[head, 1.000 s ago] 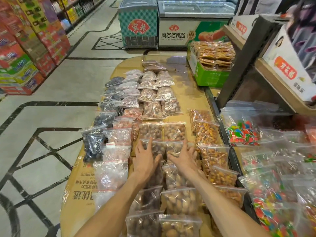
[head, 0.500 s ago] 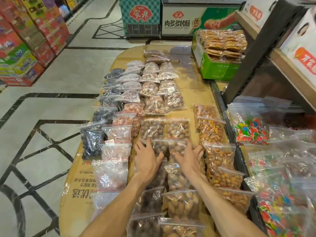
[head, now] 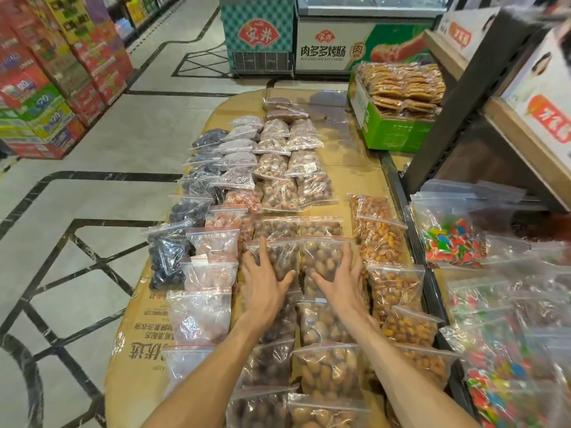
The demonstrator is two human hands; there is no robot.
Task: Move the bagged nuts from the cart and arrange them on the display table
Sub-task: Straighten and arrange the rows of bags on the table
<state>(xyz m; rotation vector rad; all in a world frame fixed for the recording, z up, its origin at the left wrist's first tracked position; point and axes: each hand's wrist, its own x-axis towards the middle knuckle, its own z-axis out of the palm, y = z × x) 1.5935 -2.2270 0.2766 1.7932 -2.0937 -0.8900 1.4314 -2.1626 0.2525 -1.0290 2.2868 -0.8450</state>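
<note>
The nearest clear zip bags of brown nuts (head: 324,412) are cut off by the bottom edge of the frame. The open left hand (head: 262,285) and open right hand (head: 340,282) lie flat, hiding parts of the nut bags beneath them. At the lower right, clear bags of multicoloured sweets (head: 506,375) are blurred and run off the frame. The white printed cartons (head: 543,84) at the upper right are smeared, their print unreadable.
</note>
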